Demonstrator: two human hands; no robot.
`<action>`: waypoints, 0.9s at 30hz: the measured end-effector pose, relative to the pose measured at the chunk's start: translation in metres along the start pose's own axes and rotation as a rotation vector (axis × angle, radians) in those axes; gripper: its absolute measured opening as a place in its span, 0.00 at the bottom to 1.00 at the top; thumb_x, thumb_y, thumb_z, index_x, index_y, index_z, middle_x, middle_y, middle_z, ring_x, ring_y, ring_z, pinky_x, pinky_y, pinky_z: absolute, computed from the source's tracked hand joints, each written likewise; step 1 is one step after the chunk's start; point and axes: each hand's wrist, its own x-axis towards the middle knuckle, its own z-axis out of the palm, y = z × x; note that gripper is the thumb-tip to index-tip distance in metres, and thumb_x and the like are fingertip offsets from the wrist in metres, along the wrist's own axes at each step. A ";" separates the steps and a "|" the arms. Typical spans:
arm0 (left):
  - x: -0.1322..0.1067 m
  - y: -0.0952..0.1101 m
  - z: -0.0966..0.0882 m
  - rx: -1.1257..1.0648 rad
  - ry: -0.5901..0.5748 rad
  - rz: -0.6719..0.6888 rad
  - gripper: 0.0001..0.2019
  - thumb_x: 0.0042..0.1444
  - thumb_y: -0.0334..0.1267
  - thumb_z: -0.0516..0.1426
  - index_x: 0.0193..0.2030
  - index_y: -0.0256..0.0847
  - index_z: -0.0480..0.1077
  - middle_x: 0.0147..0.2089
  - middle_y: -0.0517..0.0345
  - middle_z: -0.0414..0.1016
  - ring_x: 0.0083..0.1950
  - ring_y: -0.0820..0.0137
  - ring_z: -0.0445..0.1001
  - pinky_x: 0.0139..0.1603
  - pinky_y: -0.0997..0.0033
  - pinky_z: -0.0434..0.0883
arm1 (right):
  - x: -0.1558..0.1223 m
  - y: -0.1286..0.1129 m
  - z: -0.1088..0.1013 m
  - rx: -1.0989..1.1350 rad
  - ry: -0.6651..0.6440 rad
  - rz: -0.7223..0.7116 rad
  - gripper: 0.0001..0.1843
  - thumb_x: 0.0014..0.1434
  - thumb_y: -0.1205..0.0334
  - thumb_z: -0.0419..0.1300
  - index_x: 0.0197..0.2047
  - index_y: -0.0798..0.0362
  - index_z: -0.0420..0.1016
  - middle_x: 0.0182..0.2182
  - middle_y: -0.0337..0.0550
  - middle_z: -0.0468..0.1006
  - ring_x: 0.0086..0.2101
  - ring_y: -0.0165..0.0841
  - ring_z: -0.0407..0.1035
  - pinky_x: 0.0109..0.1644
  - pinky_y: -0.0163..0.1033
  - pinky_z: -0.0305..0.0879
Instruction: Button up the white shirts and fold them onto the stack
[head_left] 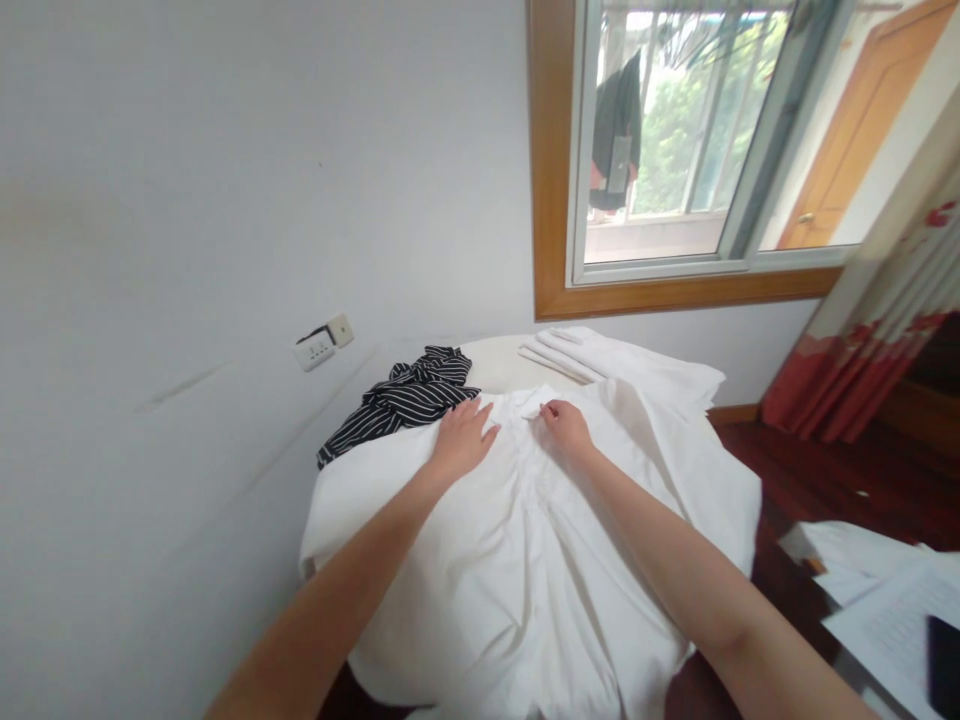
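Observation:
A white shirt (pixel 480 560) is spread over a table, its front placket running down the middle in creases and its lower part hanging over the near edge. My left hand (pixel 463 435) lies on the cloth left of the collar, fingers stretched out and apart. On the other side, my right hand (pixel 566 425) is closed in a pinch on the shirt's collar edge. Beyond my left hand lies a crumpled black garment with white stripes (pixel 412 395). A folded white cloth (pixel 630 360) rests at the back right, behind the shirt.
The table's pale top (pixel 495 362) shows at the back, against the wall. A wall socket (pixel 315 350) sits to the left. At the right are a window (pixel 675 150), a red-and-cream curtain (pixel 847 340), and papers (pixel 900 620) with a dark object (pixel 943 660) on them.

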 end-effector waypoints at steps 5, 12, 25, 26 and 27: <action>0.024 -0.013 0.047 -0.008 -0.065 0.012 0.26 0.64 0.48 0.43 0.65 0.40 0.57 0.68 0.49 0.56 0.69 0.61 0.51 0.67 0.59 0.49 | 0.001 0.016 -0.013 -0.143 0.116 0.012 0.18 0.62 0.67 0.47 0.49 0.53 0.74 0.46 0.48 0.75 0.48 0.36 0.66 0.51 0.36 0.56; 0.020 -0.018 0.063 -0.019 -0.119 -0.055 0.31 0.62 0.58 0.40 0.67 0.47 0.53 0.71 0.52 0.48 0.71 0.59 0.45 0.67 0.52 0.44 | -0.007 0.011 0.001 -0.318 -0.156 -0.176 0.27 0.66 0.48 0.43 0.66 0.42 0.55 0.66 0.43 0.54 0.64 0.38 0.45 0.63 0.49 0.45; 0.044 -0.012 0.036 -0.002 0.034 -0.048 0.23 0.65 0.41 0.39 0.55 0.34 0.68 0.56 0.41 0.71 0.62 0.60 0.63 0.63 0.55 0.55 | 0.013 0.001 0.001 -0.350 -0.112 -0.165 0.25 0.67 0.49 0.40 0.59 0.46 0.66 0.60 0.49 0.64 0.60 0.39 0.54 0.60 0.48 0.48; 0.046 -0.013 0.040 -0.003 0.055 -0.039 0.23 0.65 0.40 0.39 0.56 0.32 0.66 0.57 0.40 0.69 0.63 0.61 0.62 0.63 0.58 0.55 | 0.016 0.002 0.005 -0.356 -0.104 -0.157 0.26 0.67 0.48 0.40 0.61 0.47 0.64 0.62 0.49 0.61 0.62 0.39 0.51 0.61 0.49 0.46; 0.048 -0.014 0.046 -0.002 0.056 -0.026 0.23 0.65 0.41 0.40 0.59 0.31 0.63 0.60 0.40 0.66 0.64 0.62 0.60 0.64 0.60 0.54 | 0.019 0.004 0.009 -0.358 -0.120 -0.147 0.27 0.66 0.47 0.41 0.63 0.47 0.60 0.64 0.50 0.56 0.63 0.40 0.47 0.62 0.51 0.44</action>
